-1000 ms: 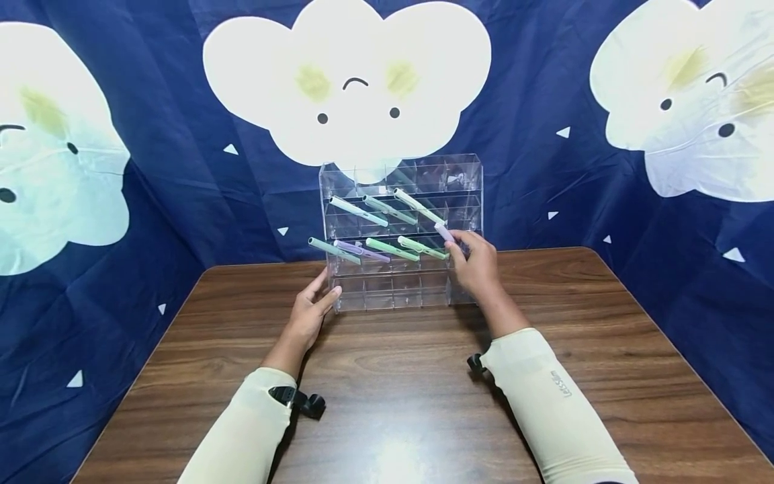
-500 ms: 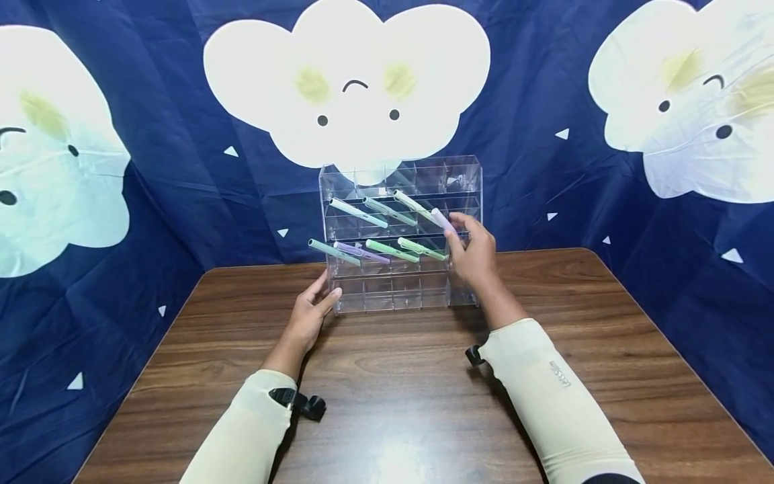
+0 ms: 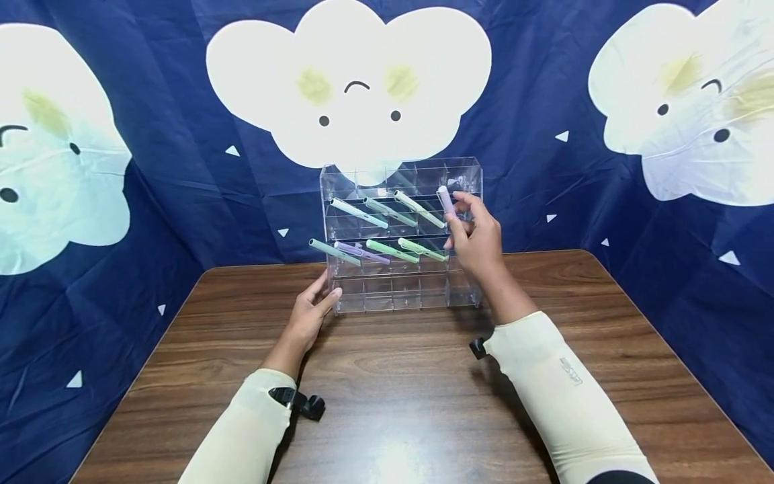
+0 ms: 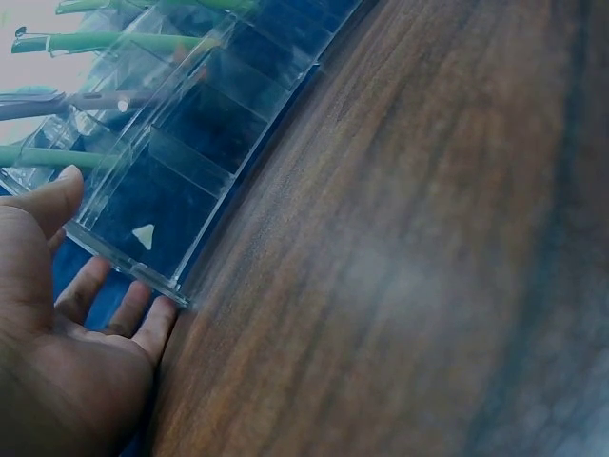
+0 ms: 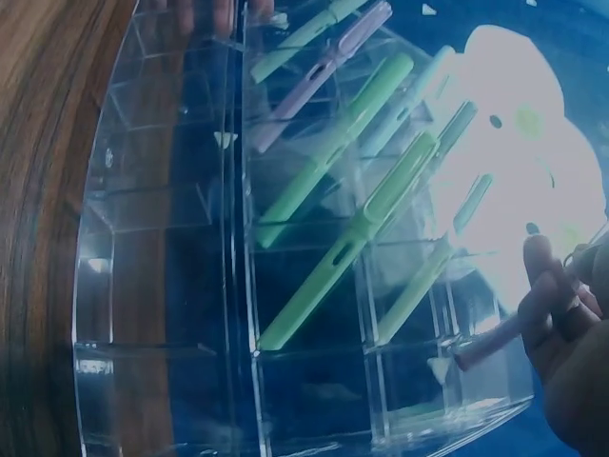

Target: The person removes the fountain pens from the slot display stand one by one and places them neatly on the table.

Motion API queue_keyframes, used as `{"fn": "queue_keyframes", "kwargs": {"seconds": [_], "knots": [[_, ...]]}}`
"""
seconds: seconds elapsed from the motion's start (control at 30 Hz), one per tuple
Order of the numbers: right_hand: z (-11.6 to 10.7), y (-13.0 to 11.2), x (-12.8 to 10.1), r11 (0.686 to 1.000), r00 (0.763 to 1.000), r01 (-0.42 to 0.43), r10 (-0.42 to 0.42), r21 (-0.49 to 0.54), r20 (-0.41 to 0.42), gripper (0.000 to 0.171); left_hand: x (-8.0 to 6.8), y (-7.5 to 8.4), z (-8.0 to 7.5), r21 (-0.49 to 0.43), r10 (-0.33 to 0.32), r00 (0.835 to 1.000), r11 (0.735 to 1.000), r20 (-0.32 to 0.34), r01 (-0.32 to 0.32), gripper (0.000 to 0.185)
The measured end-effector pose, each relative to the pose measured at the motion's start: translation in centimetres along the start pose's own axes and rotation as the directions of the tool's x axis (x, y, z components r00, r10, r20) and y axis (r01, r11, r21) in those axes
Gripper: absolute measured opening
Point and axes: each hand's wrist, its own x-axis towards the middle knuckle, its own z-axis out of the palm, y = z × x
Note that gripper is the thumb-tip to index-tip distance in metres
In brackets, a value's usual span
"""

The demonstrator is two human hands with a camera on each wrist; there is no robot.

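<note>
A clear acrylic rack [image 3: 464, 282] with rows of compartments stands at the table's far edge. Several pastel pens [image 3: 393, 250] lean out of its upper and middle rows; they show again in the right wrist view as green pens [image 5: 333, 143]. My right hand [image 3: 478, 238] pinches a lilac pen [image 3: 446, 200] and holds it up at the right end of the upper row, its tip [image 5: 481, 350] near a compartment. My left hand [image 3: 311, 310] rests open against the rack's lower left corner [image 4: 152, 276], fingers straight.
The rack stands on a brown wooden table [image 3: 393, 403]. A dark blue cloth with white cloud faces [image 3: 347, 81] hangs close behind and on both sides. Small black wrist mounts [image 3: 305, 403] sit on my cream sleeves.
My right hand has lifted the lilac pen from the middle row's right end up to the upper row. The left hand has stayed at the rack's corner.
</note>
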Motion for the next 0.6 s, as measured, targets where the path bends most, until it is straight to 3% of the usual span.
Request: {"fn": "queue_keyframes", "kwargs": {"seconds": [0.2,0.4,0.5,0.6], "knots": [[0.2,-1.5,-1.0,0.996,0.994,-0.066,0.06,0.066,0.087,0.059,0.0,0.2,0.1,0.018,-0.002,1.0,1.0,-0.004,0.002,0.069],[0.9,-2.6,-2.1,0.981,0.971,-0.13,0.097,0.144,0.219,0.079,0.0,0.3,0.2,0.016,0.01,1.0,1.0,-0.006,-0.01,0.068],[1.3,-2.7,-2.7,0.942,0.949,-0.216,0.141,0.257,0.283,0.08,0.0,0.3,0.2,0.019,0.01,1.0,1.0,-0.006,-0.01,0.068],[1.6,-2.9,-3.2,0.878,0.92,-0.31,0.18,0.364,0.349,0.079,0.0,0.3,0.1,0.031,0.007,1.0,0.999,-0.012,-0.006,0.068]]}}
